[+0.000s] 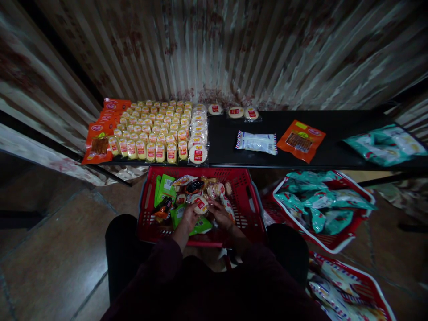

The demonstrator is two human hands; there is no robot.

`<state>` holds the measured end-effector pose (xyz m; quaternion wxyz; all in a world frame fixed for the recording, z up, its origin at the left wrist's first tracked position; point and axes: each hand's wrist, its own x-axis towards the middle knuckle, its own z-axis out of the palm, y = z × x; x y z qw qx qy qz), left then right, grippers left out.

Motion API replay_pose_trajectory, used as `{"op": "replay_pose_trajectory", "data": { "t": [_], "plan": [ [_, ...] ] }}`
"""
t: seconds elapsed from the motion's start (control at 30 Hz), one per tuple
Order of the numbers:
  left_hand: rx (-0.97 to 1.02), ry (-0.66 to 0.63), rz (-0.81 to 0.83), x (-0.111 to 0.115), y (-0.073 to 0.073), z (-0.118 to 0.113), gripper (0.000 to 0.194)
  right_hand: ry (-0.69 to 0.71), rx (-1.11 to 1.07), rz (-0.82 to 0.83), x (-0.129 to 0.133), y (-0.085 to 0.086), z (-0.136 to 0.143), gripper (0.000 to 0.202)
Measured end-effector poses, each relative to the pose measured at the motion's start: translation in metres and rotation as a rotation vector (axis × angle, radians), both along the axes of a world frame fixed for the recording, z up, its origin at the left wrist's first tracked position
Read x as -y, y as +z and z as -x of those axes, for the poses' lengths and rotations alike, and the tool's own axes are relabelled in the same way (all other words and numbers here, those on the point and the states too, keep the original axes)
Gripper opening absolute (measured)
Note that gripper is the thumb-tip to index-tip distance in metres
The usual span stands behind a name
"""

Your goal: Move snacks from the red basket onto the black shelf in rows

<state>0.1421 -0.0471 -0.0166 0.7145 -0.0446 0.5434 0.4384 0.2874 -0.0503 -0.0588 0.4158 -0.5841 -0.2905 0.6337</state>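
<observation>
A round wrapped cracker (200,204) with a red label is held over the red basket (247,203) between my knees. My left hand (190,217) grips its left side with closed fingers. My right hand (219,212) is at the right of the cracker, its fingers bent; whether they press on it or on another pack is too dark to tell. Green packets (166,187), more round crackers (216,190) and dark packs lie in the basket around my hands.
Behind the basket, a black shelf (222,147) bears rows of yellow wrapped cakes (157,129), a column of round crackers (198,154), orange packs (301,140), a white packet (257,142) and a teal bag (384,143). Baskets of teal bags (321,200) and white packets (341,290) stand right.
</observation>
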Motion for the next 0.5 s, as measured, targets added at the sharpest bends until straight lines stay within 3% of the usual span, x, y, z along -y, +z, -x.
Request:
{"op": "replay_pose_trajectory", "data": {
  "t": [0.2, 0.33, 0.5],
  "plan": [
    [-0.015, -0.039, -0.049, 0.002, 0.009, 0.001, 0.012, -0.094, -0.075, 0.013, 0.001, 0.005, 0.004, 0.049],
    [-0.017, -0.093, -0.151, 0.005, 0.012, 0.001, 0.034, -0.064, -0.053, 0.002, 0.003, 0.009, 0.005, 0.059],
    [-0.033, -0.107, -0.163, 0.007, 0.013, 0.001, 0.050, 0.039, 0.059, -0.006, 0.003, 0.022, 0.004, 0.060]
  ]
}}
